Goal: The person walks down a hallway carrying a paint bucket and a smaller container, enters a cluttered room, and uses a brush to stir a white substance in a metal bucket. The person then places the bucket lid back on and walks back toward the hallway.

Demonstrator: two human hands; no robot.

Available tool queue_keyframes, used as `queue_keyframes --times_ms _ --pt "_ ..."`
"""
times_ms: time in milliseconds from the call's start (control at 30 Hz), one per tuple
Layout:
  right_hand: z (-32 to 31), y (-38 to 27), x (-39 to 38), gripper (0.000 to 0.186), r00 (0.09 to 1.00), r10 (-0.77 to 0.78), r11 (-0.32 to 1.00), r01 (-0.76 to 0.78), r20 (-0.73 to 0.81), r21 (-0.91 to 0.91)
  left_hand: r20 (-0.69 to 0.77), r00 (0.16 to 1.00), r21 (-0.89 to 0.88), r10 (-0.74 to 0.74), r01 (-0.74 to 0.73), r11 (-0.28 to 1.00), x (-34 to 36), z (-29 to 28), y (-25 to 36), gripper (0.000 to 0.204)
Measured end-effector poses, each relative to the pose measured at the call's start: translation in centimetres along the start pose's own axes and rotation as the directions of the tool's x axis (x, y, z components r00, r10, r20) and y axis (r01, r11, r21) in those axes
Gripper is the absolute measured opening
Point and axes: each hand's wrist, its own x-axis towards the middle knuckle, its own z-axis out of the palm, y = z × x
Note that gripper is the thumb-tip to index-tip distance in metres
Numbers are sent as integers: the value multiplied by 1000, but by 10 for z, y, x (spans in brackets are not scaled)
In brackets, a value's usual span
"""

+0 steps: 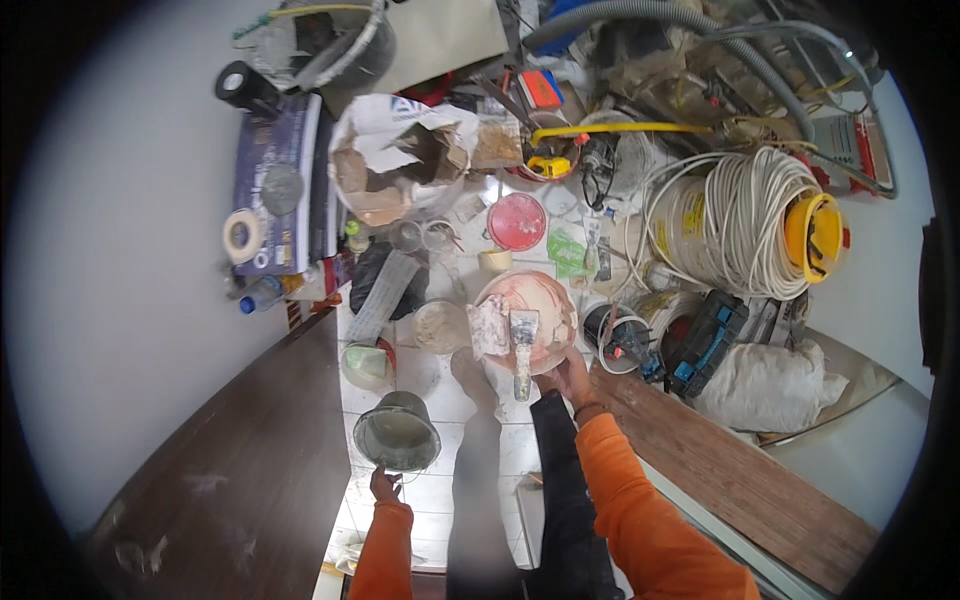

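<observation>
My left hand (385,485) is closed at the thin wire handle of a dark grey bucket (398,402), which tilts with its mouth facing me. Greyish residue coats the bucket's inside. My right hand (570,380) grips the near right rim of a round pinkish basin (553,290) smeared with pale plaster; some of its fingers are hidden under the rim. Across the basin's near edge lies a putty knife (523,345), blade away from me and handle toward me. Beside it, a plaster-crusted pale block or pad (489,330) rests on the left rim.
Left of the basin stand a small tub of pale powder (440,326) and a container with a green sponge (368,364). Farther off are a torn paper sack (400,165), a red lid (516,221) and a cable coil (750,220). Wooden panels (230,440) flank both sides.
</observation>
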Motion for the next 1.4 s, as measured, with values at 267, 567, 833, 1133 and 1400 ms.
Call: queue_keyframes --times_ms 267,567,833,1133,1400 --pt "-71 -21 109 44 996 61 997 -57 62 -60 -77 996 -141 -46 35 989 75 126 -22 34" --pt "-139 -124 102 35 979 -140 986 151 -152 65 -40 994 -165 -105 97 982 77 168 -71 35" --pt "-191 -276 283 48 826 -547 835 550 -132 -16 -75 997 -50 -37 34 998 122 192 -105 36" --pt "-177 -330 417 68 908 -372 913 321 -192 -251 -370 856 193 361 -309 931 105 247 -117 49" --pt "-216 -265 387 53 845 -442 828 255 -301 -500 71 629 483 774 -701 525 -26 379 -33 33"
